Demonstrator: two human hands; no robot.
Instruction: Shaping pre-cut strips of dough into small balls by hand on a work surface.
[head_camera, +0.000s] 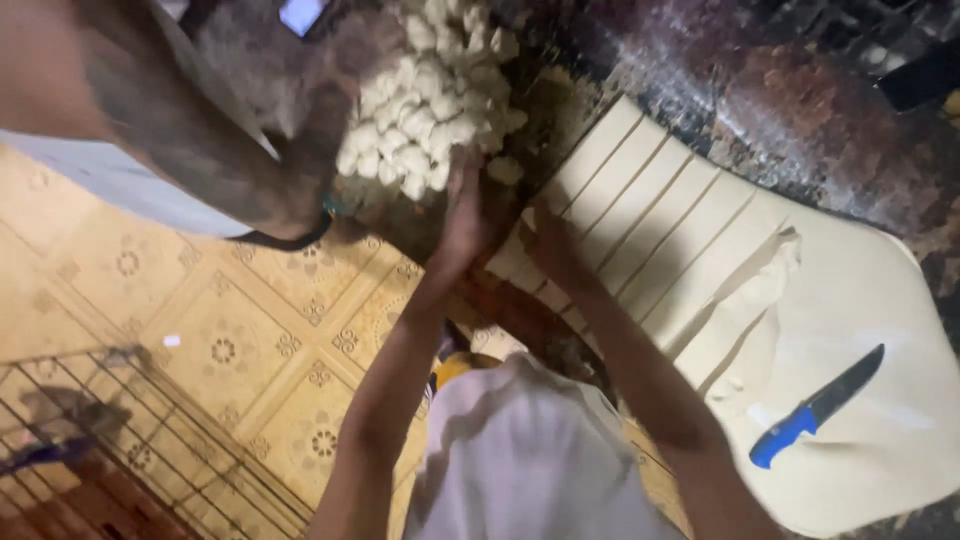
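Note:
A pale sheet of dough (850, 300) lies on a dark stone counter, its left part cut into long strips (640, 190). At the top is a pile of small dough pieces (430, 90). My left hand (465, 215) reaches up to the pile's lower edge, fingers close together. My right hand (555, 245) rests on the near ends of the strips, just beside the left hand. Both hands are dark and blurred, so their grip is unclear. A knife with a blue handle (815, 408) lies on the uncut dough, well to the right of both hands.
Another person's arm and white garment (160, 150) lean in at the upper left beside the pile. Patterned yellow floor tiles (230, 340) lie below the counter. A wire rack (110, 450) stands at the lower left. The dark counter (800, 90) continues to the upper right.

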